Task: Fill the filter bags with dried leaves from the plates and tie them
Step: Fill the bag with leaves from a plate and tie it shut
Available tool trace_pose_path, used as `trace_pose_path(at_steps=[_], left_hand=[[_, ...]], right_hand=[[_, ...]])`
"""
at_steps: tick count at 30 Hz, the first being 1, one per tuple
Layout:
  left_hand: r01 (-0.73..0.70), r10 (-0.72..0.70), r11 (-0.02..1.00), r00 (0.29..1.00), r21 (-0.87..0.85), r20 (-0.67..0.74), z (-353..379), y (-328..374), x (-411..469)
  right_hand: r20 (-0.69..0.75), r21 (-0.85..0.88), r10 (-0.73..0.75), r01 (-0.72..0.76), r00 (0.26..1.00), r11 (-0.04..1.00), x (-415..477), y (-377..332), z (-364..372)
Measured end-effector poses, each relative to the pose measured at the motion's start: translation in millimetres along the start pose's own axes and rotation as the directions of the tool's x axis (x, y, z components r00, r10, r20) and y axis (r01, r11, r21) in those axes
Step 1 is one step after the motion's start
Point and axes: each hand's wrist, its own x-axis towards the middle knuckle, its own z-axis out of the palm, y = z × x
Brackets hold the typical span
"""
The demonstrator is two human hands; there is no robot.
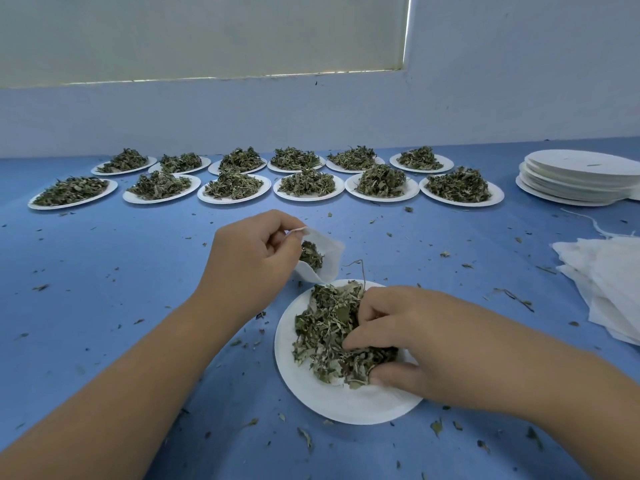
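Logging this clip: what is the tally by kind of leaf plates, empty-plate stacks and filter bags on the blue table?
Plates holding dried leaves: 13
Stack of empty plates: 1
Filter bag gripped by the left hand: 1
Pile of flat filter bags: 1
Total: 16

A white filter bag is held open and tilted just beyond the near plate, with a few dark leaves already inside. That white plate carries a loose green heap of dried leaves. Twelve more heaped plates sit in two far rows, and flat empty filter bags lie stacked at right.
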Motion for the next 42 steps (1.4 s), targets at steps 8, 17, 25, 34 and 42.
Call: trace_pose_path(at_steps=[8,17,25,34,42], left_hand=[[-0.013,0.013,1.000,1.000,0.010,0.014,2,-2,0],[-0.041,0.041,0.999,0.998,0.011,0.043,5,-2,-1],[-0.050,0.049,0.998,0.998,0.023,0.049,6,-3,-1],[-0.026,0.026,1.000,0.997,-0.006,0.071,8,-2,-1],[-0.016,0.016,1.000,0.997,-0.002,0.079,7,0,-2]], right_hand=[[-0.016,-0.031,-0.031,0.031,0.999,0.999,-3,-10,-6],[0.010,-0.151,0.005,-0.003,1.000,0.989,2,-18,1],[0.028,-0.142,0.028,-0.023,0.999,0.990,4,-20,0],[0.079,-0.135,0.067,-0.056,0.995,0.989,5,-23,0],[0.007,-0.108,0.058,-0.057,0.998,0.993,7,-22,1]])
